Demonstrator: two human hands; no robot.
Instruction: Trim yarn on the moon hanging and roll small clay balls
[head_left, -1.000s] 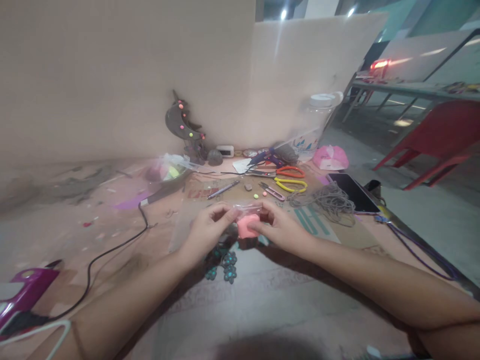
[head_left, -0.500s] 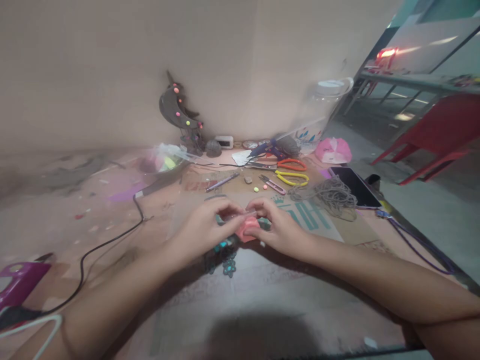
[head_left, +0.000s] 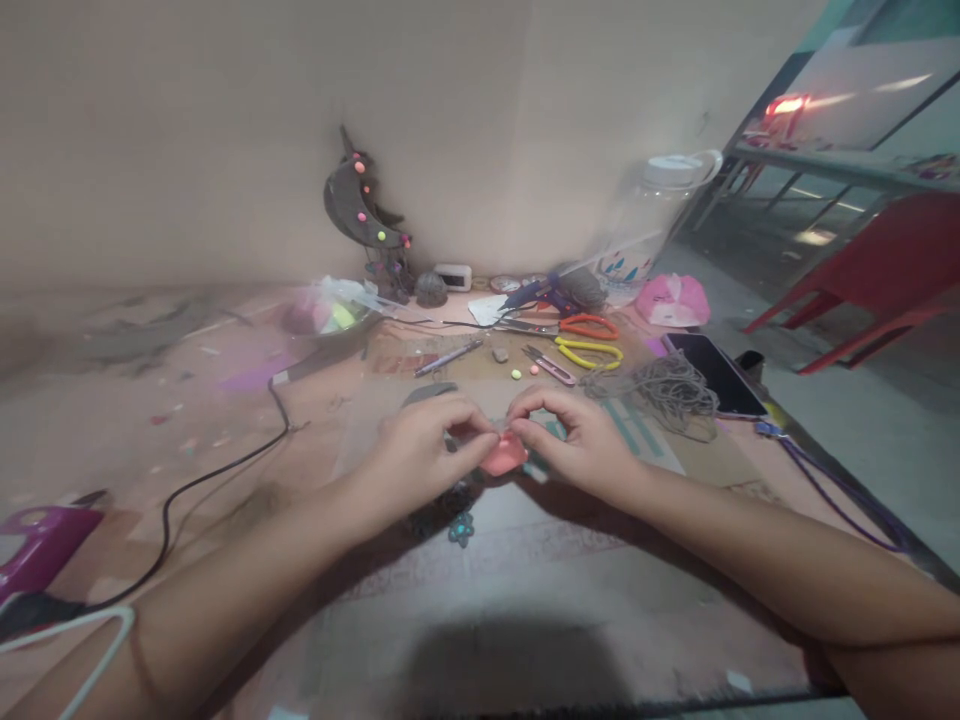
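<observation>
**Fingertip Hold: Hazards and Orientation**

The left hand [head_left: 435, 440] and the right hand [head_left: 574, 435] are pinching the far edge of a small pink packet [head_left: 505, 457], each between thumb and forefinger, with the fingertips nearly meeting. The packet is sitting between the hands, apparently just above the surface [head_left: 322, 430]. The fingertips are hiding the edge itself, so how firmly each one is gripping cannot be told.

Possible faults:

1. Slipping. The fingertips appear to be bearing on only a narrow strip; if either one is loosening, the packet is likely to be swinging or dropping. The flower ornament [head_left: 461, 528], lying just on the near side of the left hand, could then be taking the knock.
2. Tearing. If the hands are pulling unevenly, a thin wrapping could be splitting and letting the contents out. Its thickness cannot be told.
3. Scattering. A sudden forward slip could be disturbing the green ball [head_left: 516, 375] and the pink ball [head_left: 534, 370], which are resting loose beyond the hands.

Orientation: the pinched edge is facing away from the person, and the free edge is pointing toward the person. The visible part is running longest from left to right, but with the far edge covered, the true long axis is remaining uncertain.
</observation>
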